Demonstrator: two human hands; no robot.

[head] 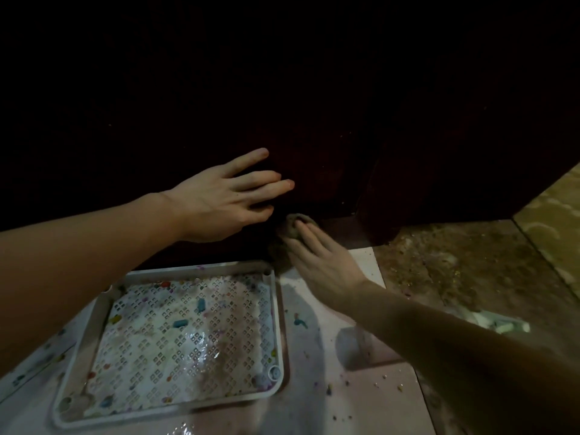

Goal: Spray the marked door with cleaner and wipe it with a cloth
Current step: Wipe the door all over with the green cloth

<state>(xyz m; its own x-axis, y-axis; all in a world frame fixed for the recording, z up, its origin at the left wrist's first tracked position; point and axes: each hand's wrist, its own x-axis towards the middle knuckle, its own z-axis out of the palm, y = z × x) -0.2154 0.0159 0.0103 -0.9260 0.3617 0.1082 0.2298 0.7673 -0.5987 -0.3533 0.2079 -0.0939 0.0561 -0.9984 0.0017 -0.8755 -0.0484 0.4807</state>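
Note:
A very dark door (314,105) fills the upper part of the head view, its surface barely lit. My left hand (226,199) lies flat against its lower part with the fingers spread and straight. Just below, my right hand (317,255) presses a small grey-brown cloth (290,226) against the door's bottom edge, with straight fingers on top of the cloth. No spray bottle is in view.
A white perforated tray (277,324) flecked with coloured bits lies on the pale floor right below the door. Dirty brown floor (455,262) with crumbs spreads to the right. A white crumpled object (502,324) lies near my right forearm.

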